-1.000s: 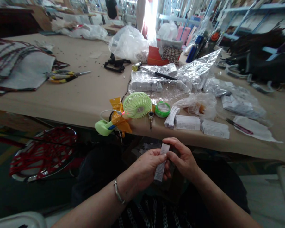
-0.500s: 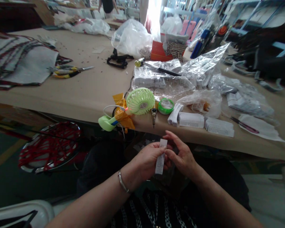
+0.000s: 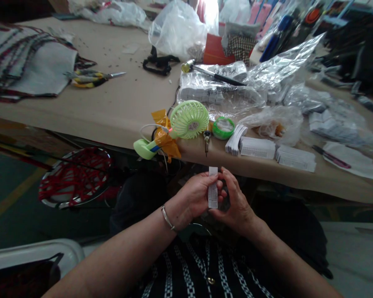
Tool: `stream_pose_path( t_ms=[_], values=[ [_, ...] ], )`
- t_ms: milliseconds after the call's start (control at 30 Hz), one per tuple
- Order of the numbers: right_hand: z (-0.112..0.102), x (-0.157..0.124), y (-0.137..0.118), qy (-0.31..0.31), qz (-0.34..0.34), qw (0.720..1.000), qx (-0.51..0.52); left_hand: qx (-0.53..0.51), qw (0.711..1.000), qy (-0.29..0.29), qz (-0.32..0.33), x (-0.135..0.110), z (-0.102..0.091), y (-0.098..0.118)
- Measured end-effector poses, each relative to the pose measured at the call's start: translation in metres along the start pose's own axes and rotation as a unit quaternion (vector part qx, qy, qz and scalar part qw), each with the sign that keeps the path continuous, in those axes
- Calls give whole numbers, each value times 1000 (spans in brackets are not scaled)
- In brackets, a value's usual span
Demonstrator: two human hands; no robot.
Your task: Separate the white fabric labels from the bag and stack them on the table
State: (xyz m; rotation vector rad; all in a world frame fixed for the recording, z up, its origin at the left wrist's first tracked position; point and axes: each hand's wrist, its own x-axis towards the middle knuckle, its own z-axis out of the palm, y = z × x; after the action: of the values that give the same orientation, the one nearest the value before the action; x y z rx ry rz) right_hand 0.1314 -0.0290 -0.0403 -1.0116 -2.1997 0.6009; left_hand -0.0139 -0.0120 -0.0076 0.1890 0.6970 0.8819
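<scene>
My left hand [image 3: 195, 198] and my right hand [image 3: 235, 203] meet in front of my lap, just below the table edge. Between their fingertips stands a narrow white printed label strip [image 3: 212, 191], upright, pinched by both hands. A metal bangle sits on my left wrist. Right above the hands, on the table's near edge, lie stacks of the same white labels [image 3: 257, 147].
A green handheld fan [image 3: 188, 119] taped with orange tape overhangs the beige table [image 3: 111, 111]. Beside it lie a green tape roll [image 3: 223, 127], a small screwdriver, plastic bags of labels, a hammer [image 3: 211, 72], scissors [image 3: 93, 77] and folded fabric at far left. A red-corded round stool [image 3: 76, 178] stands below left.
Both hands have drawn closer together and lifted slightly with the label strip. The camera has tilted down, so the table sits higher in view.
</scene>
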Motion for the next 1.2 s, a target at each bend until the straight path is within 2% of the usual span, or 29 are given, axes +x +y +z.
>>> stream_pose_path(
  t_ms=[133,333,467,567,700,800,867,900,967,1067,1133,1200],
  values=[
    [1,0,1,5,1,1000,1,6,1000,-1,16,-1,0,-2],
    [-8,2,-4,1,17,1000,19,37,999,37,12,-9,5,-2],
    [-9,7,-4,9,-42,999,-1,54,997,21,42,-10,6,-6],
    [-4,8,-3,10,-52,999,-6,50,997,7,52,-9,4,-7],
    [4,3,-1,44,-39,998,-10,65,997,12,45,-12,4,-5],
    [1,3,0,76,-35,996,16,68,997,27,34,-16,6,-3],
    [-6,9,-1,82,1,994,76,71,996,42,34,-18,9,-1],
    [-10,13,-3,79,40,989,118,78,995,47,37,-19,10,-1],
    [-17,25,-5,48,146,963,223,97,993,48,50,-20,11,-1],
    [-22,44,-8,-23,265,881,392,131,988,45,72,-20,10,-2],
    [-22,54,-9,-47,293,833,467,151,984,47,83,-20,9,-2],
    [-19,60,-10,-62,301,809,502,173,979,53,94,-19,7,-2]
  ],
)
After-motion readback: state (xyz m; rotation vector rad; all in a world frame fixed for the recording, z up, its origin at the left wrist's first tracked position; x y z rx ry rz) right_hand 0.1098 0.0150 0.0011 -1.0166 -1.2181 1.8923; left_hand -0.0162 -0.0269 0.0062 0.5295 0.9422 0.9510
